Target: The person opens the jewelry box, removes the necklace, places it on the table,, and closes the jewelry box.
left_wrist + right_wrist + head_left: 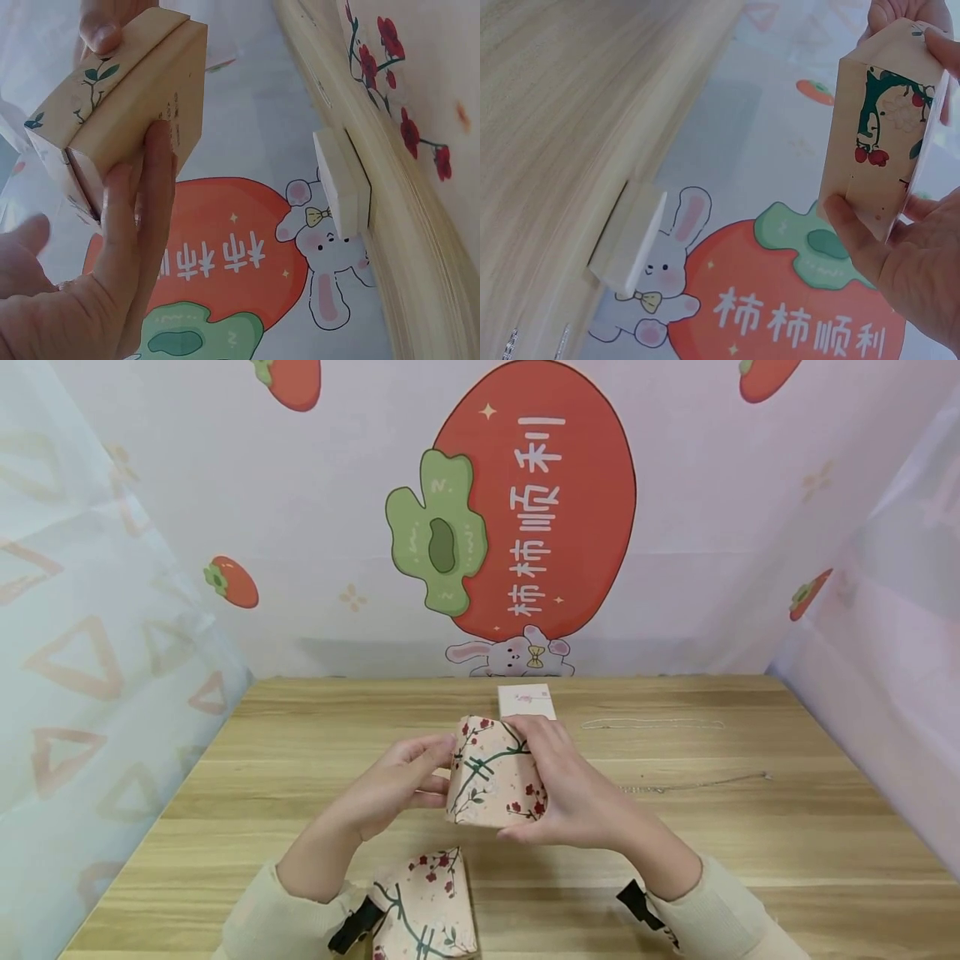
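A cream gift box (491, 777) with red blossoms and green branches is raised above the wooden table between both hands. My right hand (566, 785) grips its right side, thumb along the lower edge and fingers over the upper edge. On the other side, my left hand (393, 785) touches the box with its fingertips. In the left wrist view, that hand's long fingers (139, 217) lie straight against the box, while the thumb stands apart. A dark seam runs around the box's side in that view. A second box (426, 906) with matching print lies beside the left sleeve.
Behind the held box, a small white box (527, 700) with a pink flower print sits near the table's back edge. Two thin chains lie on the right half: a pale necklace (652, 723) further back and a silver chain (697, 783) closer. A printed backdrop (330, 643) hangs behind the table.
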